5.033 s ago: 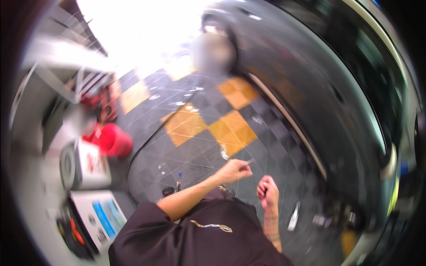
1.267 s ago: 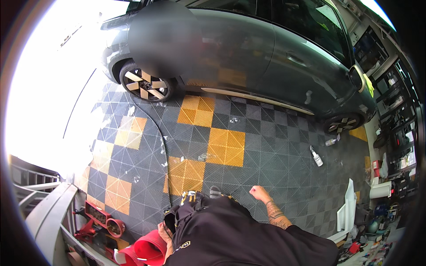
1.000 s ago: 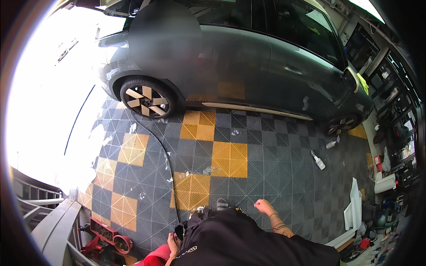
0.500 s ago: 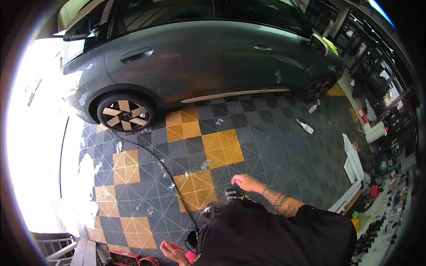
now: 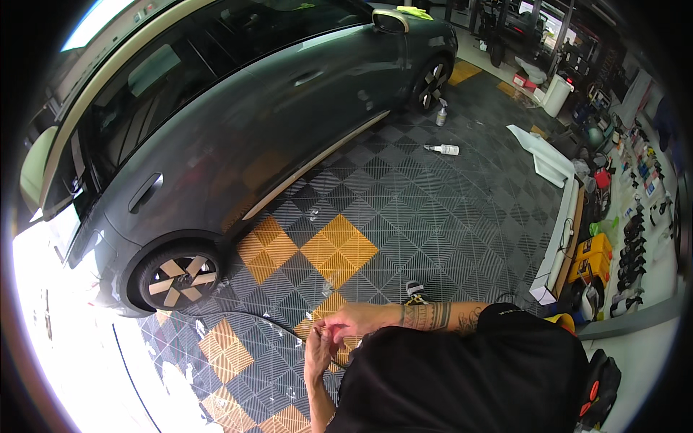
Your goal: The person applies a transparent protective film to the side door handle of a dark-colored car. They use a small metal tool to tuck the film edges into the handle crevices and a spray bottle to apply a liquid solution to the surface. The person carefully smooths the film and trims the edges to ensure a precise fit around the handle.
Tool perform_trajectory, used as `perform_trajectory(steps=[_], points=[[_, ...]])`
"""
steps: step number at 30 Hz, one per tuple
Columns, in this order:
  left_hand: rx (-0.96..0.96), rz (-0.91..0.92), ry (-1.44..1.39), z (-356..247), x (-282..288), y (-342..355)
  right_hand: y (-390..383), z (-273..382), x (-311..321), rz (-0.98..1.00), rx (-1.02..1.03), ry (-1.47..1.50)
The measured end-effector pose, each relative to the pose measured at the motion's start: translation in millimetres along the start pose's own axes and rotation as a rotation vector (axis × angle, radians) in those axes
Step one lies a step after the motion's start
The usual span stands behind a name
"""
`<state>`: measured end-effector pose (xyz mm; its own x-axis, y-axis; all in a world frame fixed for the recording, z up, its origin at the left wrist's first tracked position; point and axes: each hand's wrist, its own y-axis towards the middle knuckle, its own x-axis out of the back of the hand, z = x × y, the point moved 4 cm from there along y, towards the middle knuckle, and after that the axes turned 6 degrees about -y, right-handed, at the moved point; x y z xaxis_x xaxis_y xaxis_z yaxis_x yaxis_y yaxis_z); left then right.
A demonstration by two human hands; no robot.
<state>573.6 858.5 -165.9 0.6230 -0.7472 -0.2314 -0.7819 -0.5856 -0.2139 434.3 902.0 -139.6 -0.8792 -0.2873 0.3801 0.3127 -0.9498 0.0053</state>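
My two hands meet low in the picture, above the tiled floor. My right hand (image 5: 354, 319) reaches across from the right, its fingers bent in against those of the other hand. The left hand (image 5: 315, 355) points upward with its fingertips pinched together. Whatever lies between the fingers is too small to make out. Beyond them stands a dark grey car (image 5: 238, 137) with a beige sill strip. Its nearer wheel (image 5: 180, 280) has beige spoke panels. A dark hose (image 5: 263, 315) runs over the floor from that wheel and passes behind my hands.
One spray bottle (image 5: 442, 114) stands by the car's farther wheel; another white spray bottle (image 5: 446, 149) lies on the floor. White folded sheeting (image 5: 545, 159) and a long white box (image 5: 557, 249) are at the right. Yellow cases (image 5: 592, 258) and wall-hung tools (image 5: 634, 231) line that side.
My hands were apart and have come together in front of me. The view has turned to the right, so the car now slants across the left side.
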Motion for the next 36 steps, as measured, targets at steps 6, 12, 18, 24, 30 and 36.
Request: perform_trajectory(steps=[6,12,18,24,30,36], points=[[0.003,0.2,0.655,-4.9,-58.7,36.8,-49.0,-38.1,54.3,-0.201,-0.103,-0.094],[-0.067,0.174,0.623,10.8,-140.2,97.4,-108.1,-94.4,121.8,-0.052,-0.152,-0.021],[-0.045,0.03,0.841,47.1,-220.5,158.4,-173.4,-121.6,204.0,-0.172,-0.153,-0.133],[-0.03,-0.005,0.416,35.4,-276.5,184.4,-228.0,-150.9,272.7,-0.13,-0.26,0.641],[0.093,-0.034,0.19,21.1,-316.2,212.1,-232.9,-149.6,288.4,-0.273,-0.117,0.444],[0.188,-0.085,0.295,7.0,-326.7,216.7,-249.7,-148.0,303.0,-0.18,-0.312,0.426]])
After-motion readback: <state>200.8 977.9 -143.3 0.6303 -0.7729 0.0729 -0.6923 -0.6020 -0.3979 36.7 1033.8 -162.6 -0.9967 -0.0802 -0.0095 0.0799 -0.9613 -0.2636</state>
